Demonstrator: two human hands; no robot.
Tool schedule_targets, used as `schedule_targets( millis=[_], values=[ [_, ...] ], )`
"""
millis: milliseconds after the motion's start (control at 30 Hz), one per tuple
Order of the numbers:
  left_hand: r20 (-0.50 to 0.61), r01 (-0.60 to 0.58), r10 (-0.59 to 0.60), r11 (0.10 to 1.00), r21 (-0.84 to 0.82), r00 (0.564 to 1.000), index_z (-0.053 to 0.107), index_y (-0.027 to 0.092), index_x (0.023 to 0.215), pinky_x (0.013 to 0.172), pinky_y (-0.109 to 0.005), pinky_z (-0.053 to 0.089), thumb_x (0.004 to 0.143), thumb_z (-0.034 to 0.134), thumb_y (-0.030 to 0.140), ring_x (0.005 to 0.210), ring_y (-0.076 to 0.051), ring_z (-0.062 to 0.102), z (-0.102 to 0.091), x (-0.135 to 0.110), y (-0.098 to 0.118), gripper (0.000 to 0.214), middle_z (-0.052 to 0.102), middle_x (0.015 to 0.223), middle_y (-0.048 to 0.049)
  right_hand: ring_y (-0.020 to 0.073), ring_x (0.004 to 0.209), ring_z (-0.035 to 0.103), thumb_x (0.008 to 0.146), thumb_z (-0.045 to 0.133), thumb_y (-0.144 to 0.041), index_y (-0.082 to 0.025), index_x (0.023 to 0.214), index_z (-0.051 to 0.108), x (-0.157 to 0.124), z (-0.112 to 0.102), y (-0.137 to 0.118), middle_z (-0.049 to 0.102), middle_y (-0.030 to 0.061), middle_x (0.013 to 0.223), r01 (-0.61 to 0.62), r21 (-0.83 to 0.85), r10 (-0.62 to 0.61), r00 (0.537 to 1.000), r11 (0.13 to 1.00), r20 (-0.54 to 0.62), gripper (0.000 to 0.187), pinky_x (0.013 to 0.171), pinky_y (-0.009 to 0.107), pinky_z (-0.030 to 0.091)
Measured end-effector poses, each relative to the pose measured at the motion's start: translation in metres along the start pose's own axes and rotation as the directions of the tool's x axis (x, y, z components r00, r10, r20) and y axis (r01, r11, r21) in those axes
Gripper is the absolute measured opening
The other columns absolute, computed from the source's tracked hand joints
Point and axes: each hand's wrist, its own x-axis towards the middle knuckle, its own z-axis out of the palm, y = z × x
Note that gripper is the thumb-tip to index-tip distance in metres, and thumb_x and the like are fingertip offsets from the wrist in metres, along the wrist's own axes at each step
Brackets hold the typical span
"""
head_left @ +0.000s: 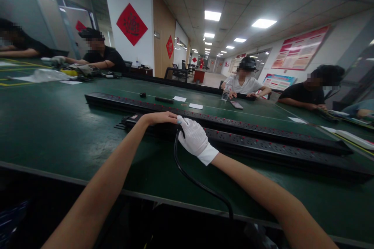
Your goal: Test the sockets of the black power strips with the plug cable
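The office table (58, 128) is green. The nearer power strip (263, 147), sockets up, runs lengthwise nine-thirty to three-thirty; right hand (194, 138) grips black cable (185, 174), left hand (160, 118) grip unclear.

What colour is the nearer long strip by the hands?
The nearer strip is black, with small red spots along its top; the head view shows it best.

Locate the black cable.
In the head view, the black cable runs from the gloved right hand, near centre, down and rightward across the green tabletop to its near edge.
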Motion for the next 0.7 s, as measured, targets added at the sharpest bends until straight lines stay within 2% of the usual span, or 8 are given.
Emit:
schedule_targets(
  millis=[300, 700],
  values=[
    [0.0, -0.011, 0.011, 1.0, 0.004, 1.0, 0.056, 0.024, 0.115, 0.099, -0.024, 0.026, 0.08, 0.05, 0.042, 0.113, -0.017, 0.047, -0.0002, -0.0006, 0.0028, 0.04, 0.055, 0.122, 0.0023, 0.0231, 0.098, 0.049, 0.086, 0.035, -0.024, -0.015, 0.135, 0.029, 0.0003, -0.0009, -0.0006, 0.049, 0.0131, 0.117, -0.002, 0.002, 0.002, 1.0, 1.0, 0.002, 0.05, 0.084, 0.038, 0.042],
    [0.003, -0.027, 0.027, 1.0, 0.013, 1.0, 0.055, 0.024, 0.116, 0.099, -0.025, 0.026, 0.08, 0.049, 0.042, 0.113, -0.017, 0.046, -0.0013, 0.0016, -0.0037, 0.041, 0.054, 0.124, 0.0025, 0.0232, 0.099, 0.049, 0.085, 0.038, -0.024, -0.016, 0.135, 0.03, 0.0008, 0.0001, -0.0005, 0.049, 0.0133, 0.118, 0.0, 0.014, 0.0, 1.0, 1.0, -0.001, 0.051, 0.084, 0.038, 0.042]
  ],
)
